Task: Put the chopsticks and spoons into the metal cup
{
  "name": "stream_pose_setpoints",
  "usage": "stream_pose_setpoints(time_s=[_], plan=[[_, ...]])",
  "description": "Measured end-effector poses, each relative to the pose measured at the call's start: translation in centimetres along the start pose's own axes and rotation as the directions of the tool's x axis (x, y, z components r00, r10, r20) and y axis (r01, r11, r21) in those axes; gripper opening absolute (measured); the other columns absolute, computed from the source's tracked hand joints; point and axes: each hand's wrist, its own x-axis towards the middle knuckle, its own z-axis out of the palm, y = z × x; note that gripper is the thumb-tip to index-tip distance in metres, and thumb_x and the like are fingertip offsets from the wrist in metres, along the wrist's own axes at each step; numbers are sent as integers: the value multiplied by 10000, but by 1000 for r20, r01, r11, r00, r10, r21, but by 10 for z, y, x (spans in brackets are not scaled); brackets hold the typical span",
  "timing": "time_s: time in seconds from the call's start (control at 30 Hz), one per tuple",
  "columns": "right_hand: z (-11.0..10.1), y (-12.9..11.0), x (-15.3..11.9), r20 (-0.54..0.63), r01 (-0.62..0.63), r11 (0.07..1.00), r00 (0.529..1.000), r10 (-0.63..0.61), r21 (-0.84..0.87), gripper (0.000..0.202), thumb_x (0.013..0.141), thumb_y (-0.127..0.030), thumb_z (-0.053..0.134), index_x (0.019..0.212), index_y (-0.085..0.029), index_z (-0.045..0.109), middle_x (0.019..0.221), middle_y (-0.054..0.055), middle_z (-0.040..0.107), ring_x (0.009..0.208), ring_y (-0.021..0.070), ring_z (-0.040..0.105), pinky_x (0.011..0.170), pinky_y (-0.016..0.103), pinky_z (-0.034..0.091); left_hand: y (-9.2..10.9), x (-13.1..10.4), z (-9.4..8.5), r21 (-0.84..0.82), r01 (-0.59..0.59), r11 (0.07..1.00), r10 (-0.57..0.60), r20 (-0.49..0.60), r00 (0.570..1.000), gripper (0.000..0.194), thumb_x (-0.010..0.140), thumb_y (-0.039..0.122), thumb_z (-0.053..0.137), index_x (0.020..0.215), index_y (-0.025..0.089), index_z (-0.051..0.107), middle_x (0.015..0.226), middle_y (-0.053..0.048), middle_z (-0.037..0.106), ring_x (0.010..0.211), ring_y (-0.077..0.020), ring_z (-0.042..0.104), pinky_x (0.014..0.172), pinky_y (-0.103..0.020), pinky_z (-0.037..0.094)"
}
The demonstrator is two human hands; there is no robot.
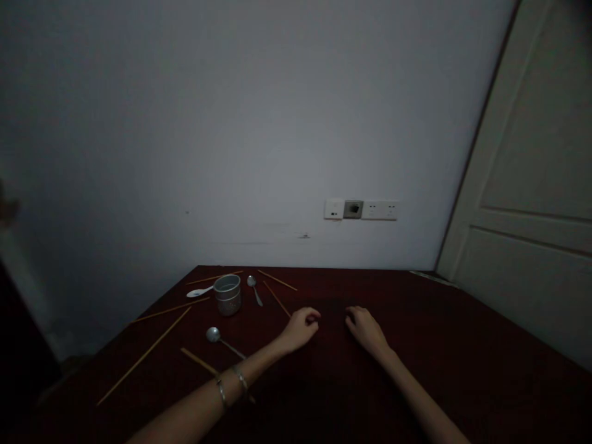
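My left hand rests on the dark red table with its fingers loosely curved, a gap between thumb and fingers, and nothing in it. A thin chopstick runs up to its back. Opposite, my right hand lies on the tabletop, fingers bent and slightly apart, holding nothing. Left of my hands stands a metal cup-like holder with small holes low in its side. Around it lie a white spoon, a small metal spoon and a longer metal spoon, its handle partly hidden by my left forearm.
Several more chopsticks lie scattered on the left, including a long one and one passing under my left forearm. A pale wall with sockets rises behind the table. At the right is a white panelled door.
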Motion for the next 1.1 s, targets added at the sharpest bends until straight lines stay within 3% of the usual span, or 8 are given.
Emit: stream_pose_setpoints(time_s=[0.17, 0.37, 0.7, 1.1], plan=[[-3, 32, -22, -46, -72, 994, 997, 68, -83, 344, 811, -209, 395, 1056, -101, 612, 1107, 133, 600, 1051, 217, 524, 900, 280, 375, 2, 24, 52, 147, -26, 989, 39, -87, 995, 329, 729, 137, 448, 1044, 128, 544, 1128, -100, 543, 1066, -172, 488, 952, -280, 351], [-1, 34, -29, -108, -142, 984, 986, 131, -111, 348, 819, -220, 383, 1060, -134, 619, 1142, 111, 591, 1075, 223, 506, 919, 297, 357, 7, 31, 80, 434, 22, 901, -21, -7, 1000, 453, 819, 289, 369, 1219, 87, 434, 1342, -173, 378, 1261, -259, 313, 1037, -371, 231], [4, 34, -30, -57, -148, 981, 988, 142, -124, 399, 828, -218, 363, 1165, -119, 553, 1250, 135, 520, 1179, 228, 433, 976, 322, 307, 10, 25, 82, 590, -35, 807, 26, 24, 999, 465, 849, 331, 303, 1215, 89, 455, 1324, -177, 413, 1263, -283, 319, 1027, -388, 246], [-1, 32, -34, -17, -128, 987, 992, 127, -98, 413, 828, -209, 363, 1190, -103, 532, 1278, 150, 493, 1208, 234, 412, 998, 342, 287, 16, 21, 80, 582, -25, 813, 18, 17, 1000, 467, 853, 336, 304, 1223, 93, 454, 1331, -165, 413, 1272, -277, 306, 1031, -384, 242]])
